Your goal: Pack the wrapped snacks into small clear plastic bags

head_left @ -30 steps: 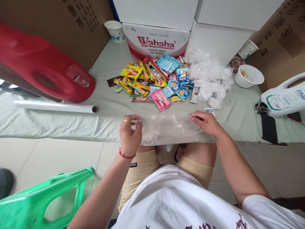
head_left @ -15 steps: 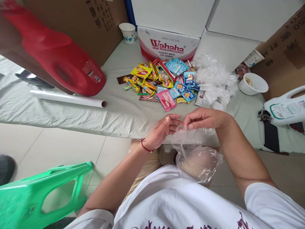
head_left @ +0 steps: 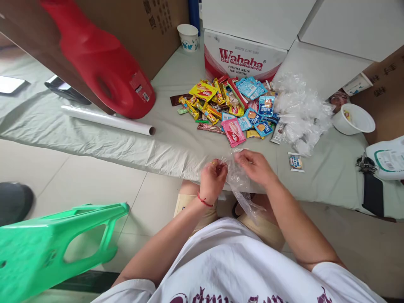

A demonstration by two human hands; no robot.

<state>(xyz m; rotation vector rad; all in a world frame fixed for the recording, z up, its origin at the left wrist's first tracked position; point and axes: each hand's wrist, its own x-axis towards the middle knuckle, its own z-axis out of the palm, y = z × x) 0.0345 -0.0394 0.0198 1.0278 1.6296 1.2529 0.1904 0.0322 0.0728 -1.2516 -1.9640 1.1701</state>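
A clear plastic bag [head_left: 241,185] hangs between my two hands at the table's front edge, its lower part dangling over my lap. My left hand [head_left: 213,179] is closed on the bag's upper edge, with the fingers curled in. On the other side, my right hand [head_left: 255,166] pinches the bag between thumb and fingers. Just beyond them lies a heap of wrapped snacks, with a pink packet [head_left: 234,131] nearest my hands. Right of the heap sits a pile of crumpled clear bags [head_left: 296,109]. One small wrapped snack [head_left: 296,162] lies apart, to the right of my right hand.
A red jug [head_left: 107,67] and a white roll [head_left: 109,120] are on the left of the cloth-covered table [head_left: 176,153]. A Wahaba-style printed carton [head_left: 243,57] stands behind. At right are a white bowl [head_left: 355,120] and a white jug [head_left: 389,158]. A green stool [head_left: 34,248] stands lower left.
My left hand has gone from spread fingers to closed on the bag. The bag now hangs narrower between my hands. The small snack at right has come into sight, and the view has shifted left.
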